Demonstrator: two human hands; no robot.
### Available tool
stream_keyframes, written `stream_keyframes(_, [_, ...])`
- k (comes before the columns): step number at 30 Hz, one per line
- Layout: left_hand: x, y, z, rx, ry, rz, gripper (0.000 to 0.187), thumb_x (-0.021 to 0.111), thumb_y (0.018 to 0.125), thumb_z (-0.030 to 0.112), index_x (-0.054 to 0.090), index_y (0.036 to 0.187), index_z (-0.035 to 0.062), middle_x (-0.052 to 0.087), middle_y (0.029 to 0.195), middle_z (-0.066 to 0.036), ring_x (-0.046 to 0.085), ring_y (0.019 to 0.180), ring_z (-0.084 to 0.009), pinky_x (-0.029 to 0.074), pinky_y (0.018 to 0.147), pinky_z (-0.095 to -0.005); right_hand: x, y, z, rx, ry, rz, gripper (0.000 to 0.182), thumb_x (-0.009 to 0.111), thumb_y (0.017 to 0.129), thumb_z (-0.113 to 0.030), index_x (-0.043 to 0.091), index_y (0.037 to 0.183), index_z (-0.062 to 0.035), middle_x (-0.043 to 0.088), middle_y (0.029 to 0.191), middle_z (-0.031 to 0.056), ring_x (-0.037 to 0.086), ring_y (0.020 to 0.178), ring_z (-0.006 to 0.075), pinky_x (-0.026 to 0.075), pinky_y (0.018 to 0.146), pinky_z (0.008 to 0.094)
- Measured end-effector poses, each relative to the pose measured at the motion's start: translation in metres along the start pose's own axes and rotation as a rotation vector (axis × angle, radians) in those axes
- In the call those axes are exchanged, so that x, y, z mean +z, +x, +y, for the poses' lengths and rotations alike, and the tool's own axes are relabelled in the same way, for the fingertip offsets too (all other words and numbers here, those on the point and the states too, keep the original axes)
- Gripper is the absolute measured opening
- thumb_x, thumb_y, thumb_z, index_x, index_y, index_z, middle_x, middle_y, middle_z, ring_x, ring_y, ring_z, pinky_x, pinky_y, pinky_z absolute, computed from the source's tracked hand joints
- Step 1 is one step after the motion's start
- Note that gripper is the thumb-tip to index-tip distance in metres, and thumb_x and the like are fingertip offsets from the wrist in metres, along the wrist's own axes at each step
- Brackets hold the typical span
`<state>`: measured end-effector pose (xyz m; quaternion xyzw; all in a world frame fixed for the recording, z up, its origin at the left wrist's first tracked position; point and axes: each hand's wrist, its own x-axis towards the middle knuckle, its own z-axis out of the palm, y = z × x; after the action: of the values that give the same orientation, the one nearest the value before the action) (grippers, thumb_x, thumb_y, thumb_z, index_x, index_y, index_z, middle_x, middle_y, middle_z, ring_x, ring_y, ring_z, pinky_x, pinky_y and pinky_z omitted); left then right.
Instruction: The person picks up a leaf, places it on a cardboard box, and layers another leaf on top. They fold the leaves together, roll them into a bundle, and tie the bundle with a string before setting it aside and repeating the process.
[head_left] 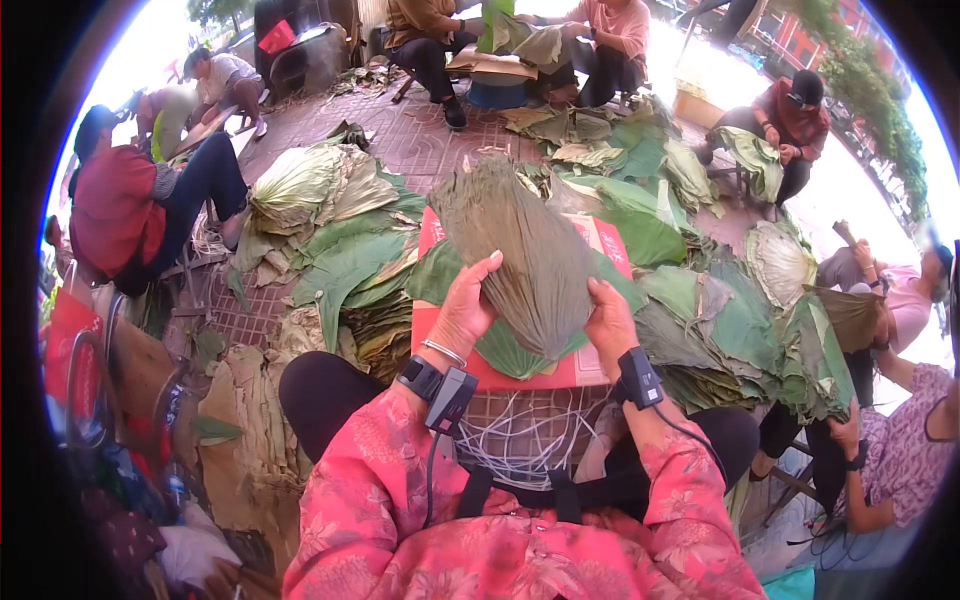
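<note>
A dry, brownish lotus leaf (522, 255), folded into a fan shape, is held up before me between both hands. My left hand (467, 308) grips its left edge, with the thumb on top and the other fingers mostly hidden. My right hand (610, 325) closes on the lower right edge of the same leaf. Beneath it a green lotus leaf (515, 354) lies on a red cardboard sheet (590, 372), its middle covered by the brown leaf. A silvery bangle and a wrist device sit on my left wrist; another device is on the right.
Stacked leaves flank me in a left pile (365, 255) and a right pile (705, 320). White strips (530, 435) lie in front of my lap. Several people sit around handling leaves, including a person in red (120, 215) at left. Flattened brown material (245, 450) covers the ground at lower left.
</note>
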<state>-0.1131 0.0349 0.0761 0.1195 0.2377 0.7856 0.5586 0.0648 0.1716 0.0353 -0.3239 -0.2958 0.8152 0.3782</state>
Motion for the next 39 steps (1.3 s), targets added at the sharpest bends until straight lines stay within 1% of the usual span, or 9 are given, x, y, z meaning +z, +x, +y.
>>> stream_keyframes(6, [-0.041,0.019,0.01,0.216,0.214,0.054,0.064,0.064,0.072,-0.002,0.036,0.129,0.009,0.053,0.116,-0.01,0.054,0.102,-0.0228,0.044,0.089,-0.044,-0.03,0.004,-0.001,-0.078,-0.287,0.129,0.017,0.067,0.075,-0.008,0.057,0.089,-0.0085,0.061,0.078,0.0029,0.056,0.059,0.0145,0.04,0.045,0.0253])
stream_keyframes(9, [-0.081,0.01,-0.011,0.264,0.602,0.545,0.074,0.066,0.069,-0.002,0.031,0.133,0.0082,0.052,0.113,-0.01,0.057,0.092,-0.0199,0.048,0.08,-0.0403,-0.056,-0.005,0.028,0.077,-0.469,0.28,0.02,0.069,0.072,-0.007,0.056,0.087,-0.0055,0.059,0.077,0.0041,0.055,0.058,0.0149,0.04,0.043,0.0273])
stream_keyframes(15, [-0.138,0.003,-0.023,0.405,1.428,0.752,0.076,0.067,0.067,-0.002,0.032,0.134,0.0073,0.055,0.076,-0.002,0.054,0.067,-0.0108,0.045,0.052,-0.0273,-0.07,-0.002,0.045,-0.112,-0.847,0.347,0.021,0.071,0.067,-0.013,0.054,0.075,-0.0019,0.057,0.067,0.006,0.052,0.049,0.0141,0.04,0.036,0.0272])
stream_keyframes(18, [-0.11,-0.009,-0.019,0.349,1.566,0.67,0.066,0.066,0.067,-0.002,0.042,0.127,0.0072,0.051,0.062,-0.002,0.054,0.066,-0.0138,0.045,0.055,-0.0311,-0.069,-0.001,0.042,-0.16,-1.026,0.367,0.022,0.069,0.068,-0.014,0.052,0.068,0.0005,0.057,0.061,0.0089,0.055,0.045,0.0166,0.043,0.038,0.0302])
stream_keyframes(27, [-0.075,-0.028,-0.026,0.702,2.028,0.267,0.039,0.062,0.069,0.007,0.057,0.108,0.0065,0.056,0.095,-0.011,0.053,0.095,-0.0287,0.043,0.08,-0.0396,-0.063,-0.006,0.035,-0.144,-1.304,0.334,0.024,0.065,0.069,-0.018,0.056,0.072,0.004,0.061,0.062,0.0164,0.062,0.049,0.0231,0.05,0.05,0.0344])
stream_keyframes(31, [-0.126,-0.019,-0.024,0.58,1.957,0.582,0.038,0.064,0.068,0.013,0.059,0.105,0.0081,0.055,0.093,-0.012,0.05,0.094,-0.031,0.041,0.087,-0.0396,-0.077,0.007,0.044,-0.159,-1.345,0.336,0.028,0.065,0.068,-0.021,0.059,0.078,0.0036,0.063,0.071,0.0198,0.064,0.065,0.0298,0.05,0.064,0.0388])
stream_keyframes(33, [-0.087,-0.026,-0.02,0.268,1.81,0.951,0.045,0.067,0.067,0.012,0.056,0.111,0.0142,0.042,0.12,-0.012,0.037,0.112,-0.0338,0.036,0.09,-0.0526,-0.083,0.007,0.046,-0.169,-1.369,0.335,0.033,0.065,0.067,-0.025,0.061,0.084,0.0027,0.063,0.084,0.0221,0.061,0.084,0.0362,0.048,0.075,0.0414])
stream_keyframes(37, [-0.067,-0.03,-0.029,0.789,2.055,0.512,0.043,0.068,0.066,0.011,0.056,0.107,0.0118,0.045,0.118,-0.013,0.037,0.116,-0.0342,0.032,0.092,-0.0486,-0.076,0.002,0.042,-0.115,-1.367,0.342,0.035,0.065,0.068,-0.025,0.06,0.089,0.0017,0.062,0.091,0.0236,0.06,0.089,0.0368,0.047,0.078,0.042])
stream_keyframes(39, [-0.066,-0.031,-0.04,0.584,2.045,0.28,0.039,0.069,0.065,0.012,0.058,0.102,0.0111,0.048,0.112,-0.012,0.04,0.112,-0.0327,0.035,0.089,-0.0456,-0.053,-0.015,0.024,-0.199,-1.541,0.369,0.032,0.064,0.069,-0.026,0.06,0.088,-0.0002,0.063,0.087,0.0216,0.061,0.086,0.036,0.048,0.076,0.0423])
